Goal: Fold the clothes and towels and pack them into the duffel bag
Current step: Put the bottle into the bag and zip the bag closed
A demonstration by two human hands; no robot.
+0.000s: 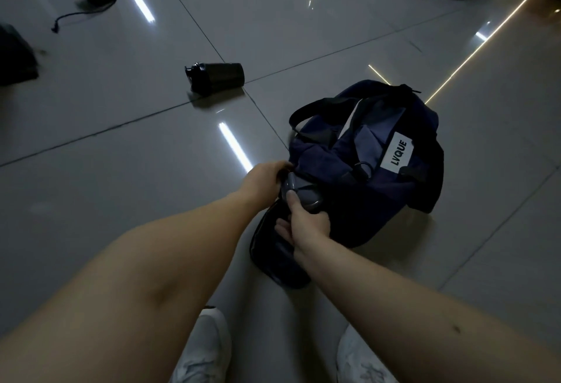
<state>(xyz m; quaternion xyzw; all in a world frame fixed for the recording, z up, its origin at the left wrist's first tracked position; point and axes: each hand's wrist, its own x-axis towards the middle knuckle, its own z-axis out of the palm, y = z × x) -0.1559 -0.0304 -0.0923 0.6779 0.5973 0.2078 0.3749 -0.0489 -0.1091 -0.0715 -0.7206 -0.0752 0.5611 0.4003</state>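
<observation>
At the bag's near end: both hands meet, forearms reaching in from the bottom edge.
Bag (394, 188): navy duffel lying on the tiled floor (121, 200), stretching away from the fingers to the right; its white label (397, 153) reads LVQUE.
Left hand (264, 179): fingers curled over the bag's end edge, gripping it — the tips are lost in the dark fabric.
Right hand (306, 224): thumb pressed on top of a grey thing (303, 191), the other fingers wrapped beneath it and mostly hidden.
Grey thing: rounded, just beside the left fingertips, half inside the bag's end; whether it is folded cloth or something stiff is hard to tell.
Flap (273, 261): dark, below the right fingers — too dim to tell how it joins the bag.
Bottle (217, 77): dark, on its side, well beyond the left fingers.
Shoes (206, 349): pale, cut off by the bottom edge.
</observation>
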